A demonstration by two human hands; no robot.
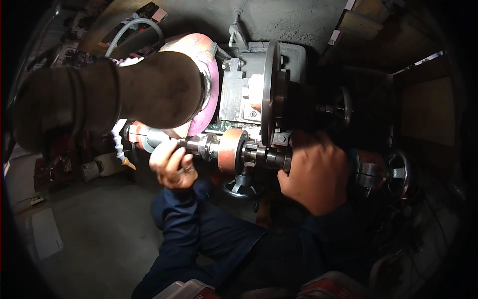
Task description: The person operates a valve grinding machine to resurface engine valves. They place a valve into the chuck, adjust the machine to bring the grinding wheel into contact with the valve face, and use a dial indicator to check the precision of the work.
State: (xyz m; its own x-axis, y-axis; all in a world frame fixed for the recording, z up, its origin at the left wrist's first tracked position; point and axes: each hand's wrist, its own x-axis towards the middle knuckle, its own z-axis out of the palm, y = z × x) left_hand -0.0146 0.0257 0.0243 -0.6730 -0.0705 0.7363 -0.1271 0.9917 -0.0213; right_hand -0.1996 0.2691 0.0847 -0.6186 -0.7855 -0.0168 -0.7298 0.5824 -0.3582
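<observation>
A stepped metal shaft [201, 146] with several collars lies across the front of a grinding machine, passing an orange-red ring-shaped block [230, 152]. At the shaft's left end is my left hand [173, 165], its fingers curled and the tips pinched close to the metal. My right hand [318, 172] wraps round the right end of the shaft, back of the hand upward; its fingertips are partly hidden in shadow. Just behind the left part of the shaft stands a pink grinding wheel [213, 94], its lower edge close to my left fingers.
A dark lamp-like housing [154, 89] hangs in front of the wheel. Behind the shaft stands a large metal disc [270, 94]. Handwheels sit below the shaft [241, 188], at the right [398, 172] and farther back [343, 107]. A segmented hose [118, 142] runs down at the left.
</observation>
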